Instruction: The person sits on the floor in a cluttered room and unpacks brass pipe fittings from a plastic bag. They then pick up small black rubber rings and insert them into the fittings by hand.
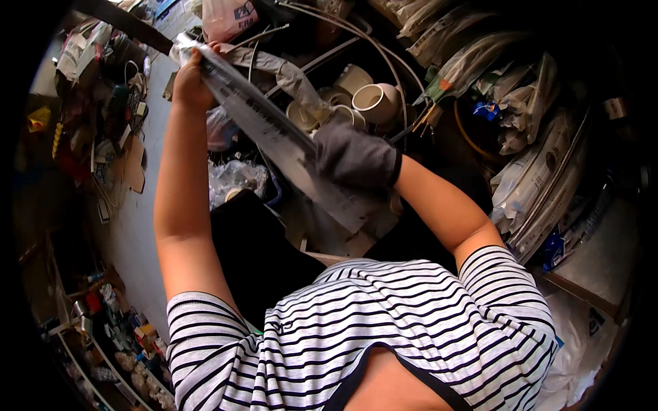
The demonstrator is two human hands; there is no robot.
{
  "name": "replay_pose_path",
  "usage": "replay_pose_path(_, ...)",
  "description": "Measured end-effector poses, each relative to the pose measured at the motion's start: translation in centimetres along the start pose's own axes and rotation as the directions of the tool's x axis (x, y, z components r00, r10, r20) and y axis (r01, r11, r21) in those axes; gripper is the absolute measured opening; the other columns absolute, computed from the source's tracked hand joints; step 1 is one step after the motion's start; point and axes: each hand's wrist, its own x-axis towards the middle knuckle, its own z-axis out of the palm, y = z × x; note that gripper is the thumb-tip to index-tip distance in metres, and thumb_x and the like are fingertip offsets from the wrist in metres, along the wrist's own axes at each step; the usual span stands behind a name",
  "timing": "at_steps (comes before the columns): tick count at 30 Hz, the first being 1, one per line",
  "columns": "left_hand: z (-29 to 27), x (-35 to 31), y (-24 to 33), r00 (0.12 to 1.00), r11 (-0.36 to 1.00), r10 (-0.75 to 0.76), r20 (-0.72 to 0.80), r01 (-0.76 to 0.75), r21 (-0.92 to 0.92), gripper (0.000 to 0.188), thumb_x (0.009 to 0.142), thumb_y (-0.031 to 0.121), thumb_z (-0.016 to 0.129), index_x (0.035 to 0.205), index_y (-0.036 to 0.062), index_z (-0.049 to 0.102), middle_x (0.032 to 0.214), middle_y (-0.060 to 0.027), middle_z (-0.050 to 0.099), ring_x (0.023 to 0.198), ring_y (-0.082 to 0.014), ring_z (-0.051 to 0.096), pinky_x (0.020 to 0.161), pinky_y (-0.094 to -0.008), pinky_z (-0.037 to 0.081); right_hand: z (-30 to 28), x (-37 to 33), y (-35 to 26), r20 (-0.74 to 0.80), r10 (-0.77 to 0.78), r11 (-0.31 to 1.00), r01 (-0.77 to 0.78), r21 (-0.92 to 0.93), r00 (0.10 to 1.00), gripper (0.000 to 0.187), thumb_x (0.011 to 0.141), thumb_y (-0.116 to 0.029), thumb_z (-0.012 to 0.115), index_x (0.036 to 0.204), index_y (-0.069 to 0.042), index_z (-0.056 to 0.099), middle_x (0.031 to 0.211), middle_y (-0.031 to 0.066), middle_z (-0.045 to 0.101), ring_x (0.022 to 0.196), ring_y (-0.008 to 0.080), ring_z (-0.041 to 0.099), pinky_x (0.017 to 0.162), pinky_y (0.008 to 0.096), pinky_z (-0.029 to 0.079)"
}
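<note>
A long translucent plastic sleeve (pixel 264 127) with dark print stretches slantwise in front of me, narrow at the upper left and wider at its lower right end. At its upper left end, my bare left hand (pixel 194 81) is closed on the bunched plastic. My right hand (pixel 356 156) lies against the sleeve's lower part, closed on its edge. A dark grey glove or cloth covers that hand, so its separate fingers are hidden. Past the sleeve lie several cream-white pipe fittings (pixel 375 103), apart from both hands.
Bundled coils wrapped in clear plastic (pixel 538 175) are stacked along the right. A pinkish-white bag (pixel 227 19) stands at the top, near thin curved pipes (pixel 370 40). Crumpled clear bags (pixel 236 177) lie below my left hand. Cluttered shelves (pixel 103 356) fill the lower left.
</note>
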Motion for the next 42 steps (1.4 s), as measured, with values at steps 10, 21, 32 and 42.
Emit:
replay_pose_path(10, 4.9, -5.3, 1.5, 0.994, 0.997, -0.009, 0.111, 0.018, -0.078, 0.055, 0.094, 0.048, 0.035, 0.119, 0.0015, 0.050, 0.103, -0.0129, 0.060, 0.096, -0.0276, 0.058, 0.087, -0.0413, 0.047, 2.4, -3.3, -1.1, 0.073, 0.176, 0.830, -0.187, 0.525, 0.982, 0.011, 0.064, -0.014, 0.061, 0.072, -0.006, 0.064, 0.067, 0.0131, 0.059, 0.066, 0.0294, 0.060, 0.062, 0.0370, 0.047)
replay_pose_path(21, 2.8, -5.7, -1.7, 0.953, 0.926, -0.240, 0.186, 0.167, 0.338, 0.025, 0.086, 0.015, 0.061, 0.107, 0.0057, 0.052, 0.096, -0.0062, 0.061, 0.084, -0.0183, 0.061, 0.078, -0.0336, 0.050, -0.5, -0.4, 0.0, 0.032, 0.139, 0.944, -0.142, 0.299, 0.990, 0.017, 0.063, -0.017, 0.064, 0.075, -0.005, 0.063, 0.072, 0.0149, 0.061, 0.070, 0.0304, 0.062, 0.067, 0.0368, 0.048)
replay_pose_path(32, 6.3, -7.8, -4.2, 0.996, 0.939, -0.069, 0.055, 0.046, 0.342, 0.026, 0.082, 0.001, 0.061, 0.107, 0.0030, 0.053, 0.097, -0.0101, 0.063, 0.085, -0.0227, 0.063, 0.072, -0.0361, 0.054, -1.8, 3.1, 2.0, 0.012, 0.120, -0.074, 0.021, -0.997, 0.993, 0.010, 0.077, -0.010, 0.045, 0.072, -0.006, 0.053, 0.058, -0.0013, 0.032, 0.042, 0.0070, 0.035, 0.031, 0.0261, 0.025)
replay_pose_path(42, 10.8, -10.9, -7.6, 0.996, 0.976, 0.002, 0.094, -0.022, 0.216, 0.030, 0.071, -0.005, 0.069, 0.095, 0.0050, 0.055, 0.084, -0.0063, 0.063, 0.075, -0.0184, 0.062, 0.064, -0.0304, 0.051, -2.0, 5.2, 3.1, -0.271, 0.147, 0.920, -0.232, -0.317, 0.951, 0.010, 0.072, -0.013, 0.056, 0.079, -0.008, 0.062, 0.081, 0.0139, 0.062, 0.074, 0.0306, 0.061, 0.063, 0.0396, 0.047)
